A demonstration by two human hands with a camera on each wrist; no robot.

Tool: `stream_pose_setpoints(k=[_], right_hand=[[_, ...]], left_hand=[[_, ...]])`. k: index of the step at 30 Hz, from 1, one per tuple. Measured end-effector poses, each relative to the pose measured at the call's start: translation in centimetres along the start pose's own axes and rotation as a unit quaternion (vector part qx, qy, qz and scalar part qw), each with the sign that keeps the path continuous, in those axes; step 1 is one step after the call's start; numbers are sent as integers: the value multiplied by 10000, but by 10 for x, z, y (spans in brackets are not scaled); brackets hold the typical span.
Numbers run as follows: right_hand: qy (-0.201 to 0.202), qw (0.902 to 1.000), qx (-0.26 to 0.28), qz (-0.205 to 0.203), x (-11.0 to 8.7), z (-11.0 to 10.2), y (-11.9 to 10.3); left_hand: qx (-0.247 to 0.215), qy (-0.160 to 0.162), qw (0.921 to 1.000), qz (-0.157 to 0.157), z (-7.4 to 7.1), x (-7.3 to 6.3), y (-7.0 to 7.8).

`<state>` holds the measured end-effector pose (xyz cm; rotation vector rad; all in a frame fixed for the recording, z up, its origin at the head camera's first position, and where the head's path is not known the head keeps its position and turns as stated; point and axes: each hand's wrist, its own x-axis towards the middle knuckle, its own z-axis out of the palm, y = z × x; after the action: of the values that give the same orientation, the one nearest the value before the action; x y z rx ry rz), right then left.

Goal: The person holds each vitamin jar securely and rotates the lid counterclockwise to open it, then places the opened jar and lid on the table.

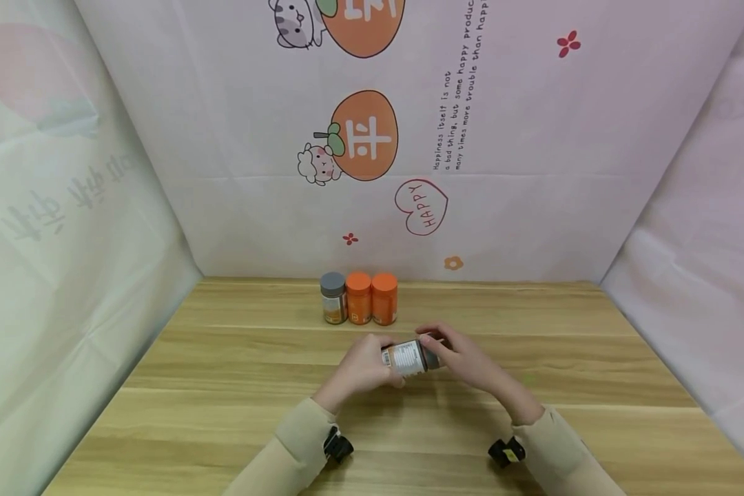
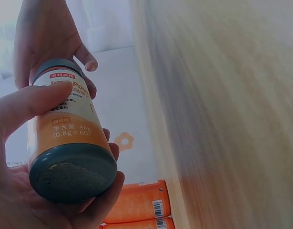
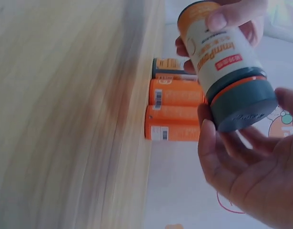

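Bottle (image 1: 407, 358) in left hand (image 1: 364, 365); right hand (image 1: 465, 358) holds cap (image 3: 244, 102).

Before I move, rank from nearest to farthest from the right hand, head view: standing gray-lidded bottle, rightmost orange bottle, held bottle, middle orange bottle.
1. Held bottle, its lid touching the right hand.
2. Rightmost orange bottle, right end of the row.
3. Middle orange bottle, row's center.
4. Standing gray-lidded bottle, row's left end.

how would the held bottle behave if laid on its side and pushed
The held bottle would probably roll, given its round body. It looks stiff: no dent shows under the left hand. Its smooth surface may be slippery.
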<state>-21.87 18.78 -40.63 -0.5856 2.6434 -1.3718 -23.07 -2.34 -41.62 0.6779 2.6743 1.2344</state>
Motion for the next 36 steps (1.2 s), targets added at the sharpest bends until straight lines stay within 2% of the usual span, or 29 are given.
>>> stream_pose_setpoints(k=[6,13,19,26,36], right_hand=[[180,9975,403,547,1,0,0],[211,9888,718,1291,0,0,-5],[109,9819,902,1661,0,-1,-8],[178,9786,1328,1559,-1,0,-7],[352,9778,1411,1510,-3,0,-6]], left_hand=[[67,32,9999,-77,2,1,3],[146,60,9998,-117,5,2,4],[217,122,9996,-162,4,1,5],[215,187,9994,-220,2,0,9],[134,144,9995,-227,-1,-1,8]])
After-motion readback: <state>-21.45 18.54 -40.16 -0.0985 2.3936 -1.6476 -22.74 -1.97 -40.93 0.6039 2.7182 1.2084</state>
